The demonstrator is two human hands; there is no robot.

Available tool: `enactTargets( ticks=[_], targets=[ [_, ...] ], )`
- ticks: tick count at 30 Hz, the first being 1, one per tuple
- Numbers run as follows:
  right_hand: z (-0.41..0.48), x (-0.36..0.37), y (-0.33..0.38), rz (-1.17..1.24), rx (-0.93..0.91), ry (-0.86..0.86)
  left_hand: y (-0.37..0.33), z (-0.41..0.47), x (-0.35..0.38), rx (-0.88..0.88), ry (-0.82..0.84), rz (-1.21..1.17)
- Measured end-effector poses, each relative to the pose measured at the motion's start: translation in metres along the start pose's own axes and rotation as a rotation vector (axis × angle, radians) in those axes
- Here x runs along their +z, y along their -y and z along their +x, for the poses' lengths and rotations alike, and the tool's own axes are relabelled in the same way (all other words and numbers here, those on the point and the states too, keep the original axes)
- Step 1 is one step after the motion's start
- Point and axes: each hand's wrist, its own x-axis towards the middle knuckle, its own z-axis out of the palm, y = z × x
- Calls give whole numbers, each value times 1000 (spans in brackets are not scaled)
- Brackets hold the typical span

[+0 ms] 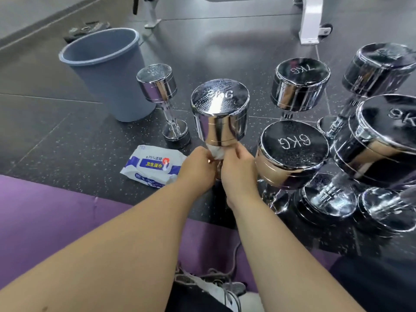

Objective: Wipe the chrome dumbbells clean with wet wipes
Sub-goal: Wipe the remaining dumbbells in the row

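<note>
your left hand (198,167) and right hand (238,170) both pinch the white wet wipe (216,153) round the thin neck of the 8kg dumbbell (220,113), upright just past them. it looks heavy, hard and slippery, so hold the neck, not the shiny top.

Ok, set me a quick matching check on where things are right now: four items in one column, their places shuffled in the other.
1. grey-blue plastic bin
2. white and blue pack of wet wipes
3. white wet wipe
4. chrome dumbbell marked 6KG

A. lying flat beside the purple mat
B. pinched by the left hand and right hand at the handle of the middle chrome dumbbell
C. standing on end, right of both hands
D. standing open-topped at far left

Pairs: 1-D, 2-A, 3-B, 4-C
</note>
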Motion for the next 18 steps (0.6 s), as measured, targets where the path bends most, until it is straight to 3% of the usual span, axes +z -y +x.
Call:
enactTargets(
  ticks=[3, 5, 8, 10, 13, 15, 18],
  targets=[
    [-3, -3, -13, -136, -26, -49, -18, -8, -11, 24, -68, -302],
    [0, -10, -22, -234, -22, -48, -22, -11, -13, 21, -75, -378],
    [6, -19, -22, -374, 7, 34, -7, -6, -2, -43, -2, -162],
    [7, -19, -14, -221, 8, 69, 1, -4, 7, -105, 16, 9],
    [4, -8, -9, -54, -59, 13, -5, 1, 5, -125, -57, -85],
    [6, -4, -11, -140, -138, -33, -7, 12, -4, -132, -164, -220],
    [0, -16, -4, -339, -219, -39, -7, 16, -4, -54, -151, -126]
  ],
)
